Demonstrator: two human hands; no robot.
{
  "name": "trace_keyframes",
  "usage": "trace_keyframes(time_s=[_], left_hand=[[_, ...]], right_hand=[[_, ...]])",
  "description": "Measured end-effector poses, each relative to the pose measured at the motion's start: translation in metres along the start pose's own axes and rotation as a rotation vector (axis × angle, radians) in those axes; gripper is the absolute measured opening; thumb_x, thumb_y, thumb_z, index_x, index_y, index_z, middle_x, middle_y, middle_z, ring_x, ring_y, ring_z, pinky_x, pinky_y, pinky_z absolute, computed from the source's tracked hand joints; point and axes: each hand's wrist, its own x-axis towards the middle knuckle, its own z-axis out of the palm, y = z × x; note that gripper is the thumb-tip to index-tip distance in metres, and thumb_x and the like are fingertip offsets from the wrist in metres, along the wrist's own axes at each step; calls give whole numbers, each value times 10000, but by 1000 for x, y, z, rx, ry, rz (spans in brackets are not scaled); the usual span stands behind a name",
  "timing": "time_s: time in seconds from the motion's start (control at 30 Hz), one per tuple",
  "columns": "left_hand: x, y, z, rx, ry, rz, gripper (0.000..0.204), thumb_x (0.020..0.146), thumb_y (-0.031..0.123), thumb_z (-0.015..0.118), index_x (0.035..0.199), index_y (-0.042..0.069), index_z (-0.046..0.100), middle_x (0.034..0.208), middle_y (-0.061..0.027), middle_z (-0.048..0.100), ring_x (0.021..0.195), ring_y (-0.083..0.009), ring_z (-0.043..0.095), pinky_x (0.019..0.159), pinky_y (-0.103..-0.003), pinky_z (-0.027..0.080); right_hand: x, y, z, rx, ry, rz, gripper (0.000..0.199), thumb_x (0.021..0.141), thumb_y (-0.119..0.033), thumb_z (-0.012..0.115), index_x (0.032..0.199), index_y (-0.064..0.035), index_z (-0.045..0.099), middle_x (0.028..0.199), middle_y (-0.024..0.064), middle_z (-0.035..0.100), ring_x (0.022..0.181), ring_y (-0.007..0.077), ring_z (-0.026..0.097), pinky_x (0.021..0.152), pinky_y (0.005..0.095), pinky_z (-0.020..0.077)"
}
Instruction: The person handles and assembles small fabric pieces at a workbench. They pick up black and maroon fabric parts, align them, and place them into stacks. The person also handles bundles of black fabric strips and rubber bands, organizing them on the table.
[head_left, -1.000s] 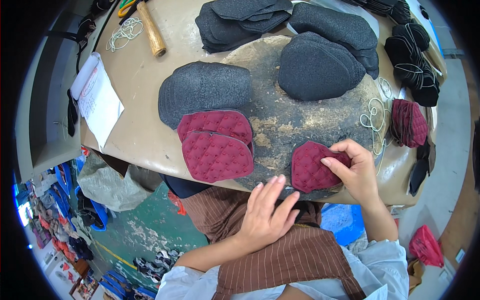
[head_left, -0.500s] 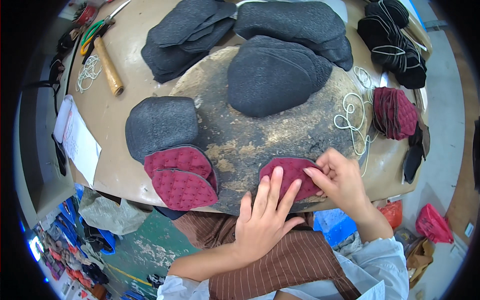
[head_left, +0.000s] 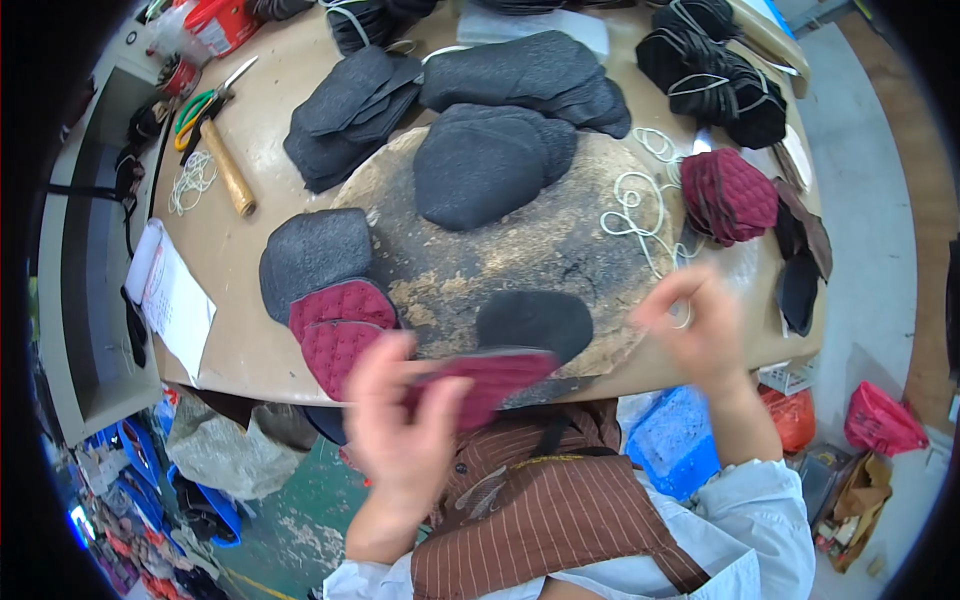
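My left hand (head_left: 400, 430), blurred by motion, grips a maroon quilted fabric piece (head_left: 490, 385) between thumb and fingers, tilted above the near edge of the round worn board (head_left: 440, 270). Flat on that board, just beyond the piece, lies a smooth black oval piece (head_left: 535, 325). My right hand (head_left: 700, 320) is raised over the board's right edge, its thumb and forefinger bent together in a blurred pinch. Whether anything is between those fingertips cannot be made out. Left of the board, more maroon quilted pieces (head_left: 340, 310) overlap a dark grey stack (head_left: 315, 250).
Dark grey pieces (head_left: 480, 170) are stacked on the board, with further stacks (head_left: 520, 70) behind. White cord (head_left: 635, 205) loops beside a tied maroon bundle (head_left: 728, 195). Tied black bundles (head_left: 710, 75), scissors (head_left: 205, 105), a wooden-handled tool (head_left: 228, 165) and papers (head_left: 175, 295) lie around the table.
My left hand has lifted the maroon quilted piece and carried it left, uncovering the black oval piece. My right hand has left it and moved up and slightly right. The view has shifted.
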Motion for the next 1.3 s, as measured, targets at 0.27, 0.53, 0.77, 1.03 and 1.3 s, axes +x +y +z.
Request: trace_keyframes(time_s=[0.27,0.53,0.77,1.03,1.3], left_hand=[[40,-37,-54,700,203,304,506,769,12,686,1244,29,512,1269,-175,482,1162,-288,491,968,-393,399],[-37,-7,1,688,-125,380,581,665,93,759,1208,49,558,1356,-292,361,1211,-433,392,990,-473,325],[-52,-37,-16,748,-23,352,759,702,280,771,1327,37,415,1424,-367,114,1298,-544,181,1035,-594,218],[-28,-98,-57,890,26,223,1080,569,780,606,1404,140,361,1451,-317,174,1343,-447,216,1039,-617,122],[-25,-88,-70,711,-69,156,853,741,698,540,1400,172,407,1479,-311,117,1385,-404,166,1082,-556,64]], right_hand=[[65,107,-151,-97,-36,428,446,828,-119,643,1244,-20,517,1130,155,583,1060,270,556,935,351,420],[60,60,-104,-983,247,6,237,793,-77,671,998,-6,575,928,164,596,880,318,593,781,370,464],[70,63,-94,-708,283,116,181,853,-102,627,1001,0,607,919,111,647,852,223,618,793,301,465],[63,68,-88,-460,426,5,140,890,-95,605,983,10,592,923,58,613,886,134,581,802,258,455],[61,-41,-7,-307,-106,-184,286,791,-45,660,1069,-2,612,1057,101,618,955,184,596,849,280,454]])
